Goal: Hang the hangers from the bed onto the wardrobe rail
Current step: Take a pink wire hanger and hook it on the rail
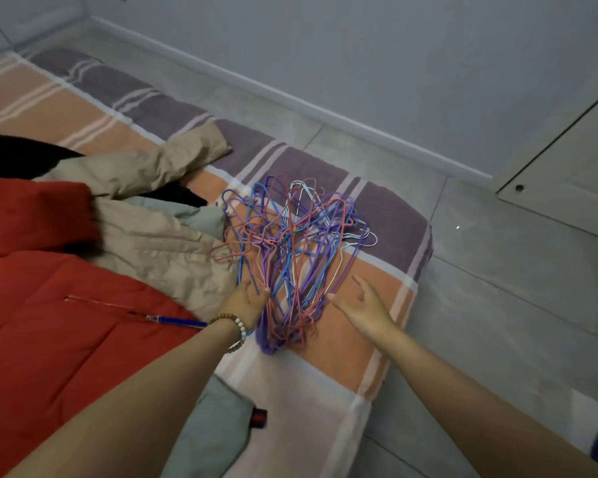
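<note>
Lying tangled at centre frame, the hangers (290, 250) are heaped on the bed (387, 215) near its corner. The pile is flanked, seemingly so it can be gathered. The left hand (249, 303) is laid against its left edge, any grip undiscernible, and the right hand (366, 308) is held spread-fingered just beside it.

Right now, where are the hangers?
In the head view, the hangers lie on the bed near its right corner, between the beige jacket and the right hand.
</note>
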A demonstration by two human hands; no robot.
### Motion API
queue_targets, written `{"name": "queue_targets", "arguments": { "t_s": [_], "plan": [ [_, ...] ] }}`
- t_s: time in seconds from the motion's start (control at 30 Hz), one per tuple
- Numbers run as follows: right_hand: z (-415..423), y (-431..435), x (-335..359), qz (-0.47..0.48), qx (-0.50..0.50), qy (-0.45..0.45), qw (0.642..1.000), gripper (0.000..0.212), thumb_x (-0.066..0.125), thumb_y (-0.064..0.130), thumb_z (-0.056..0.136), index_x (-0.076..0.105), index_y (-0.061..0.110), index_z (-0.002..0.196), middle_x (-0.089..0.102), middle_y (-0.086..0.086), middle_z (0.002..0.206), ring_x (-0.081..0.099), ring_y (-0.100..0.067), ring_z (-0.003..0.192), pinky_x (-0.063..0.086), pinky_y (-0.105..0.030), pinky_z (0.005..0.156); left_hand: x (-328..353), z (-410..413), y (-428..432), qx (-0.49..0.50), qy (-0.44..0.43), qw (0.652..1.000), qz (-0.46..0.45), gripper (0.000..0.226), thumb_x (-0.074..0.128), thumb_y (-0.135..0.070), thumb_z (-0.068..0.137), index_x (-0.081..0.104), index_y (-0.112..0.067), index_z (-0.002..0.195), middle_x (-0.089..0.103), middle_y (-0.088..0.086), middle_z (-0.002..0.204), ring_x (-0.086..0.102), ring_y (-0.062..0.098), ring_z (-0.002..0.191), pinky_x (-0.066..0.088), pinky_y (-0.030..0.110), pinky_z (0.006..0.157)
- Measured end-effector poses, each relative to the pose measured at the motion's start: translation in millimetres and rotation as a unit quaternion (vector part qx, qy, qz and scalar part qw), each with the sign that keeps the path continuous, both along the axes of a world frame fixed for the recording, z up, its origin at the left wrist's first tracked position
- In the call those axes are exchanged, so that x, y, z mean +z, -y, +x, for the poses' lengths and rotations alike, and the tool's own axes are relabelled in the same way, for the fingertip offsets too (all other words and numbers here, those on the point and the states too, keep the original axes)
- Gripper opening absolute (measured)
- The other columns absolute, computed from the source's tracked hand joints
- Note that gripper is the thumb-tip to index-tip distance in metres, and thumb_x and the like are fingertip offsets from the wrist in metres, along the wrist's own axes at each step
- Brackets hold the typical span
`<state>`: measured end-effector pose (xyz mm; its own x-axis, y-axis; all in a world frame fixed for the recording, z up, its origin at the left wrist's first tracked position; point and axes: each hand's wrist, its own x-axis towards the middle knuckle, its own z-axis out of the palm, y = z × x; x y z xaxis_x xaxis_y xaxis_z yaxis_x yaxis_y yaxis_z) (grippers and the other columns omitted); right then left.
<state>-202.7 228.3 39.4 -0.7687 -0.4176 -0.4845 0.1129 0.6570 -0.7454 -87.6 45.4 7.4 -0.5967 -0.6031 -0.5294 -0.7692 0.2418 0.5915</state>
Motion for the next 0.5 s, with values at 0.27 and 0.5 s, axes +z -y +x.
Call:
{"name": "queue_targets", "arguments": {
  "t_s": [0.27, 0.5],
  "plan": [
    [8.0, 32.4, -99.0, -0.004, -0.019, 0.068, 0.997, 0.066, 0.068, 0.017, 0.084, 0.036, 0.006, 0.141, 0.043, -0.014, 0.143, 0.043, -0.025, 0.13, 0.035, -0.026, 0.103, -77.2, 3.9, 3.8, 0.042, 0.002, 0.997, 0.061, 0.061, 0.047, -0.037, 0.093, 0.028, -0.008, 0.142, 0.035, 0.014, 0.148, 0.038, 0.028, 0.133, 0.031, 0.035, 0.111],
    [13.8, 53.1, -148.3, -0.037, -0.038, 0.122, 0.991, 0.056, 0.059, 0.002, 0.087, 0.036, 0.0, 0.139, 0.046, -0.021, 0.138, 0.051, -0.026, 0.119, 0.041, -0.029, 0.096, -111.6, -7.3, 4.2, -0.002, -0.023, 0.999, 0.032, 0.054, 0.045, -0.035, 0.094, 0.035, -0.008, 0.14, 0.04, 0.011, 0.145, 0.039, 0.025, 0.134, 0.03, 0.032, 0.111]
  ]
}}
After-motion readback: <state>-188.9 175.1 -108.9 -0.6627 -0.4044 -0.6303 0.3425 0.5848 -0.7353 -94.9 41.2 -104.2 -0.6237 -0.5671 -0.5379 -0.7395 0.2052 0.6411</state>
